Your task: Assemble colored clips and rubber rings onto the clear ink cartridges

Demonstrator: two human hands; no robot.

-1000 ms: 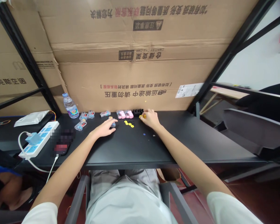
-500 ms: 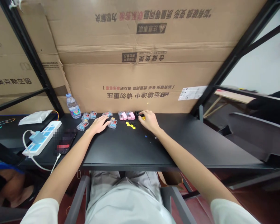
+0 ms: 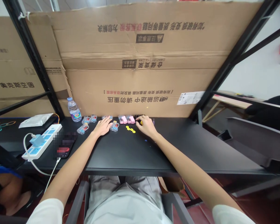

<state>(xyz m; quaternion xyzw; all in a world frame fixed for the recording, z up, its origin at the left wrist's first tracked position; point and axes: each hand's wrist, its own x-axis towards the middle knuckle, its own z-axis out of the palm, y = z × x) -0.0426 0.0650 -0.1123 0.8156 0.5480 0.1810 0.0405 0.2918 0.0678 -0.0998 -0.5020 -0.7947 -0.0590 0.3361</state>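
My left hand (image 3: 103, 127) lies low over the black table, fingers stretched out and a little apart. Its fingertips reach a clear plastic toy piece (image 3: 107, 117), partly covered by them. Beside the thumb sits another clear piece with blue, red and yellow parts (image 3: 114, 126). My right hand (image 3: 146, 125) is curled over small black and yellow parts; what its fingers hold, if anything, is hidden. Just left of it stand two pink-and-clear pieces (image 3: 131, 119). Several small yellow rings (image 3: 131, 129) lie in front of them.
More clear toy pieces (image 3: 83, 128) lie to the left, near a water bottle (image 3: 74, 110). A phone (image 3: 66, 146) on a cable and a white power strip (image 3: 42, 141) occupy the table's left side. Cardboard (image 3: 130, 77) closes off the back between black posts.
The camera view has tilted up slightly, so the table sits lower. My right hand has shifted a little, covering more of the black and yellow parts. My left hand stays by the clear pieces.
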